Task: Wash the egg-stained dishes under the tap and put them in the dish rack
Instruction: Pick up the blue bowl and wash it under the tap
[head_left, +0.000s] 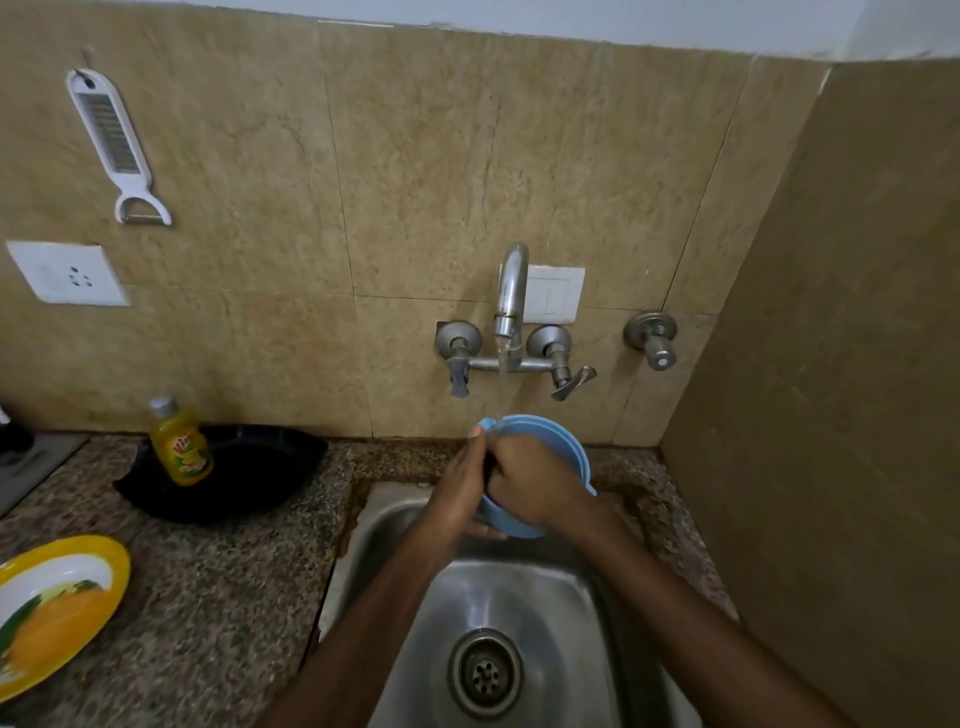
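Observation:
A light blue bowl (558, 441) is tilted under the running tap (511, 291), above the back of the steel sink (519, 597). My left hand (460, 493) grips its left rim and underside. My right hand (530, 480) is closed against the bowl's inside, fingers curled; whether it holds a sponge is hidden. Water falls from the spout onto the bowl's upper rim. A yellow-rimmed plate (57, 608) with a printed pattern lies on the counter at the far left.
A black tray (249, 467) on the granite counter (218, 597) holds a yellow dish-soap bottle (179, 441). Two tap levers (571, 382) and a separate valve (652, 338) stick out of the tiled wall. A peeler-grater (117, 145) hangs at upper left; a side wall closes the right.

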